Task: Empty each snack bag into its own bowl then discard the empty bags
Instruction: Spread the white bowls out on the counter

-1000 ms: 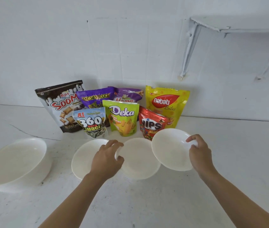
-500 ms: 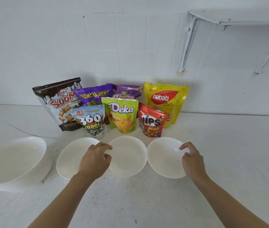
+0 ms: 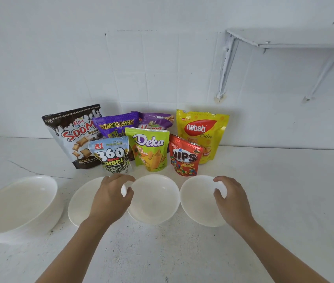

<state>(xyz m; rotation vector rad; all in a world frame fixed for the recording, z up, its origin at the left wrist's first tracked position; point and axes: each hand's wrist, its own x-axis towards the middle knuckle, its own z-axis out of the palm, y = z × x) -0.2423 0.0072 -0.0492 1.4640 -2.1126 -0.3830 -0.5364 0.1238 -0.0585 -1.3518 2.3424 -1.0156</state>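
Several sealed snack bags stand against the wall: Soom point(image 3: 74, 137), Mum's Bake point(image 3: 115, 124), a purple bag point(image 3: 155, 120), Nabati point(image 3: 202, 133), 360 Kuaci point(image 3: 111, 155), Deka point(image 3: 148, 150) and Nips point(image 3: 184, 157). In front of them three empty white bowls sit in a row: left point(image 3: 80, 203), middle point(image 3: 154, 199), right point(image 3: 198, 203). My left hand point(image 3: 112, 196) grips the middle bowl's left rim. My right hand point(image 3: 230, 198) grips the right bowl's right rim.
A large white bowl point(image 3: 17, 207) rests at the far left on the white counter point(image 3: 162, 252). A white shelf on brackets point(image 3: 284, 40) juts from the tiled wall at upper right.
The right bowl was tilted up in my right hand; it now rests on the counter. Both hands drew the bowls toward me and into a straighter row.
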